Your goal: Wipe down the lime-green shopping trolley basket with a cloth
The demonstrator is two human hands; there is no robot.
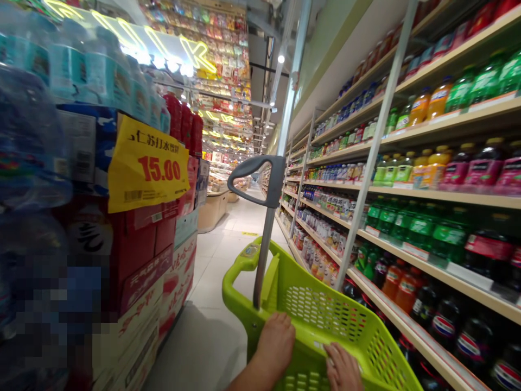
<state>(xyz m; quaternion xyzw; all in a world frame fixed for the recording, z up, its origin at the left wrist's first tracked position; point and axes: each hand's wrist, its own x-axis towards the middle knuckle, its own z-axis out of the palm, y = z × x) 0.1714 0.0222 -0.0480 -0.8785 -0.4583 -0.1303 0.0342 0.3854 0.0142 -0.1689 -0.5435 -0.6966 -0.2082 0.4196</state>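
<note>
A lime-green plastic shopping basket (337, 317) with perforated walls fills the lower middle of the view. From its left side a metal pole (264, 255) rises, tilted, to a grey loop handle (272, 182). My left hand (277, 338) is closed over the near rim, close to the pole's base, its fingertips curled out of sight. Farther right on that same rim, my right hand (344, 366) rests with fingers bent over the edge, partly cut off by the frame's bottom. The part of the basket's inside that shows holds no goods.
Shelves of bottled drinks (423, 228) line the right side, close to the basket. Stacked drink cartons (142, 271) with a yellow price sign (148, 165) and bottle packs (101, 70) stand at left. Between them a tiled aisle (228, 260) runs ahead past a display counter (214, 209).
</note>
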